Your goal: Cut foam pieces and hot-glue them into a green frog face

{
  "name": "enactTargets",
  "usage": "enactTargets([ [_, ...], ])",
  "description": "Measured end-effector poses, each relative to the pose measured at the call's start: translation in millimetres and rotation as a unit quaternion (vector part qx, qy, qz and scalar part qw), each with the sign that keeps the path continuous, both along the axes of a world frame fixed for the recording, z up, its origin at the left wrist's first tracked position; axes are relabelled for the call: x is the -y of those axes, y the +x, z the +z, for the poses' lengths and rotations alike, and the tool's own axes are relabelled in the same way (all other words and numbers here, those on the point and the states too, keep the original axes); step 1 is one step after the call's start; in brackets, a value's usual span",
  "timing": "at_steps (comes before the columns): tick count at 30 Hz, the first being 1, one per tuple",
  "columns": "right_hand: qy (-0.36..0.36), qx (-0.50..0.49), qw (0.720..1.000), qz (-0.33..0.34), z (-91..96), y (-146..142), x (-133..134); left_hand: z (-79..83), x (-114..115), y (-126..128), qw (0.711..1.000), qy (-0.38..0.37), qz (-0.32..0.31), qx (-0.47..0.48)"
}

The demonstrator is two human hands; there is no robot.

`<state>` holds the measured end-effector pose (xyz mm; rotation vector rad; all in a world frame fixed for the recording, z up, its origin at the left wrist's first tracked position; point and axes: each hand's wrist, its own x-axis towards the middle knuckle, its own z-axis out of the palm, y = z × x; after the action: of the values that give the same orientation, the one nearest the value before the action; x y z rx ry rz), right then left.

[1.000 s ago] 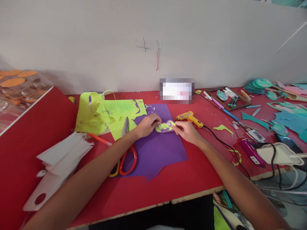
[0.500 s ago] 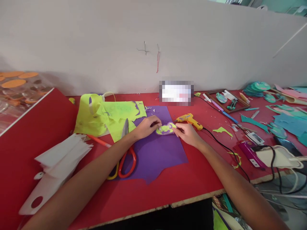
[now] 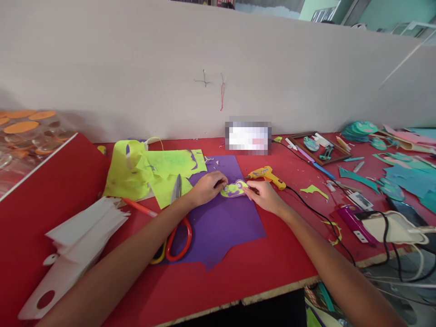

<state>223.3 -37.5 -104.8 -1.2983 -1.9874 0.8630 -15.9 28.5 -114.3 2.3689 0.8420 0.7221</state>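
Head view: left hand (image 3: 206, 187) and right hand (image 3: 262, 196) pinched a yellow-green cutout (image 3: 234, 190) at its two ends
It lay on the purple sheet (image 3: 221, 222) on the worktop (image 3: 272, 259); it looked light, thin and bendy, best held by its edges

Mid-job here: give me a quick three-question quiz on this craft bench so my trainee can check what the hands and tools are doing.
1. True or false: the right hand is holding the yellow glue gun.
2. The left hand and right hand grip the ends of the green-and-purple cutout. Which sheet lies under it? A) the purple sheet B) a white sheet C) an orange sheet
3. Name the red-handled tool lying partly under the left forearm.

Key
1. False: the glue gun lies on the red table just behind that hand.
2. A
3. The scissors
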Motion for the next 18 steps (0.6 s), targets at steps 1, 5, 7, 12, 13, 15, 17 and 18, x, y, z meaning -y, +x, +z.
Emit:
enactTargets([
  [1,0.000,0.001,1.000,0.000,-0.2,0.2,-0.1,-0.3,0.0,0.1,1.000,0.009,-0.002,-0.004],
  [5,0.005,0.006,1.000,-0.003,-0.4,1.3,-0.1,-1.1,-0.3,0.4,1.000,0.027,-0.008,-0.013],
  [7,0.007,0.008,1.000,-0.002,-0.1,1.6,-0.1,-1.2,-0.8,0.1,1.000,0.025,-0.006,-0.011],
  [12,0.008,0.002,1.000,0.002,1.2,1.1,-0.4,0.1,-2.1,-1.2,1.000,0.008,-0.012,0.007],
  [13,0.010,0.000,1.000,0.001,1.6,1.1,-0.4,0.8,-2.2,-1.3,1.000,0.006,-0.015,0.016],
  [15,0.014,-0.003,1.000,-0.001,2.3,1.3,-0.3,2.6,-1.8,-1.2,0.999,0.002,-0.021,0.032],
  [17,0.014,-0.002,1.000,-0.002,3.0,1.6,-0.1,4.5,-0.8,-0.7,0.999,-0.002,-0.023,0.037],
  [18,0.014,-0.001,1.000,-0.002,3.3,1.8,0.1,5.2,-0.3,-0.5,0.999,-0.004,-0.022,0.037],
])
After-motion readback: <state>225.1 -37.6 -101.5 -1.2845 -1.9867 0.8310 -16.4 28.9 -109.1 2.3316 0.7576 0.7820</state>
